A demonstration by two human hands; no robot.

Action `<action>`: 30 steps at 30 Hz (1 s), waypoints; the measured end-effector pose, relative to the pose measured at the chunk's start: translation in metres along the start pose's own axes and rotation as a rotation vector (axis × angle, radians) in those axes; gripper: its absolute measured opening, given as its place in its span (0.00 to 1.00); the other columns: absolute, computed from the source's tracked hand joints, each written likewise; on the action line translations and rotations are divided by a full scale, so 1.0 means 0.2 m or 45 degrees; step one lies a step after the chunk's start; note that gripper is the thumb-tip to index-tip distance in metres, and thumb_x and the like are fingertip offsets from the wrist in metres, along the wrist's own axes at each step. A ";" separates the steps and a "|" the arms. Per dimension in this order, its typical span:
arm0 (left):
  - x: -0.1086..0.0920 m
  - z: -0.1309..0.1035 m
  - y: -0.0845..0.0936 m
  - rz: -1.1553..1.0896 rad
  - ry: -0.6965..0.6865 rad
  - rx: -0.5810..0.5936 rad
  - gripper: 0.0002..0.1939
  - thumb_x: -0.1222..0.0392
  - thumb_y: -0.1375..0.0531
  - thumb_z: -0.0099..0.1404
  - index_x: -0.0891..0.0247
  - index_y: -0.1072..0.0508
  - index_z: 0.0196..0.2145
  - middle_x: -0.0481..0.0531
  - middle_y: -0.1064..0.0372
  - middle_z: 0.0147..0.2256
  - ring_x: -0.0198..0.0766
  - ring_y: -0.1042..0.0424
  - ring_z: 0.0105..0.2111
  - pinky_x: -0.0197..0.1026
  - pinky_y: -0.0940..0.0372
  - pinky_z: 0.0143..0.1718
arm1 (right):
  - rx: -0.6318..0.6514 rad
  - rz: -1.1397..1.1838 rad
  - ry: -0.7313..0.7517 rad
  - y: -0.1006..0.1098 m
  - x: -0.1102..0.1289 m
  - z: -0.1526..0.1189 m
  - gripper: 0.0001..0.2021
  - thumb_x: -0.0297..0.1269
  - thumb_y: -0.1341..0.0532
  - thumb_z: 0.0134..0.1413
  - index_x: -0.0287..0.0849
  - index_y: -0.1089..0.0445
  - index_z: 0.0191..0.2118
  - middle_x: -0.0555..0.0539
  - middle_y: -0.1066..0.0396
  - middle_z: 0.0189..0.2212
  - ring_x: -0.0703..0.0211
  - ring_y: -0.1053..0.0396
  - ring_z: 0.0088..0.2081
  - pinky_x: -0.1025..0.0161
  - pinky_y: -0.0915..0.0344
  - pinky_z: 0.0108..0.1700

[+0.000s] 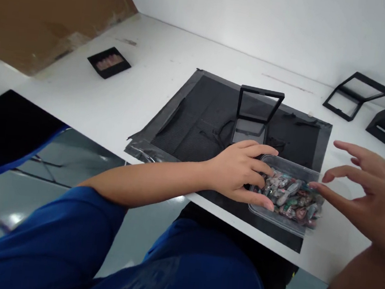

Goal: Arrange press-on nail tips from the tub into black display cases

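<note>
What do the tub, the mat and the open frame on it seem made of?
Tub: likely clear, glossy plastic; contents show through its wall. Mat: perhaps dull black fabric, judging by creases and texture. Frame: probably satin black plastic, given crisp straight edges.

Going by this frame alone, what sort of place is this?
Probably a small workshop or packing station: a white worktable with a black mat, a clear tub of small pieces, and hinged black frames.

Looks like some kind of small workshop tbh: long white desk (160, 62), black mat (195, 117) taped on it, tub (291, 164) of loose little pieces (292, 197), black frames (350, 95) lined up far right.
</note>
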State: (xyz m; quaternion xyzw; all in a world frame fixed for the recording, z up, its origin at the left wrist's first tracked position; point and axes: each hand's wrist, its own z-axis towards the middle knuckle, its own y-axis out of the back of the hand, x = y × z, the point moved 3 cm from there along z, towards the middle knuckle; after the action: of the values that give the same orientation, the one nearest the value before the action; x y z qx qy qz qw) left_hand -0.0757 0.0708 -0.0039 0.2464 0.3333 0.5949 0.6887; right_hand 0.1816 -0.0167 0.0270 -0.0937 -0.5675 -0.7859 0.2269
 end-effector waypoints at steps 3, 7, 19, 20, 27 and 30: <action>-0.01 0.00 0.00 0.027 0.024 -0.019 0.22 0.38 0.38 0.65 0.58 0.21 0.27 0.44 0.18 0.39 0.51 0.25 0.55 0.48 0.33 0.48 | 0.101 -0.119 0.057 -0.04 -0.03 -0.05 0.22 0.65 0.41 0.59 0.55 0.21 0.35 0.49 0.35 0.64 0.36 0.50 0.71 0.32 0.50 0.67; -0.01 0.00 0.01 0.027 0.076 0.011 0.22 0.38 0.39 0.66 0.59 0.21 0.28 0.44 0.18 0.38 0.52 0.25 0.55 0.47 0.33 0.48 | 0.189 -0.168 0.033 -0.10 -0.08 -0.11 0.25 0.68 0.44 0.58 0.57 0.19 0.38 0.46 0.31 0.61 0.31 0.47 0.69 0.27 0.44 0.62; -0.02 -0.01 0.02 0.096 0.086 -0.173 0.09 0.48 0.33 0.63 0.54 0.21 0.32 0.40 0.19 0.43 0.48 0.28 0.59 0.56 0.43 0.68 | 0.020 0.122 0.025 0.03 0.11 0.00 0.11 0.52 0.37 0.63 0.54 0.23 0.40 0.51 0.26 0.55 0.46 0.36 0.65 0.39 0.38 0.65; -0.02 -0.01 0.02 0.088 0.076 -0.194 0.08 0.49 0.33 0.62 0.54 0.22 0.30 0.39 0.19 0.42 0.48 0.28 0.58 0.56 0.42 0.68 | -0.051 0.164 0.009 0.03 0.12 0.00 0.09 0.49 0.35 0.61 0.53 0.23 0.39 0.50 0.24 0.52 0.47 0.33 0.62 0.41 0.37 0.64; -0.02 -0.01 0.02 0.032 0.055 -0.217 0.10 0.51 0.32 0.61 0.55 0.24 0.26 0.38 0.19 0.40 0.46 0.25 0.55 0.54 0.38 0.66 | -0.320 0.593 0.050 0.04 0.12 0.02 0.08 0.36 0.28 0.49 0.48 0.27 0.32 0.47 0.25 0.37 0.50 0.26 0.44 0.45 0.29 0.53; -0.03 -0.01 0.02 0.019 0.045 -0.190 0.10 0.51 0.33 0.62 0.54 0.24 0.26 0.37 0.18 0.40 0.45 0.25 0.56 0.53 0.38 0.66 | -0.217 0.758 -0.012 0.03 0.17 0.02 0.03 0.32 0.33 0.57 0.46 0.28 0.35 0.45 0.26 0.38 0.51 0.27 0.44 0.50 0.29 0.48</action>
State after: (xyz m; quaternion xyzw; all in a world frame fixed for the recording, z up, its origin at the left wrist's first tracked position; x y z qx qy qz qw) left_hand -0.0808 0.0657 -0.0008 0.1863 0.2982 0.6273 0.6948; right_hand 0.1547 -0.0231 0.0469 -0.2783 -0.4483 -0.7291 0.4358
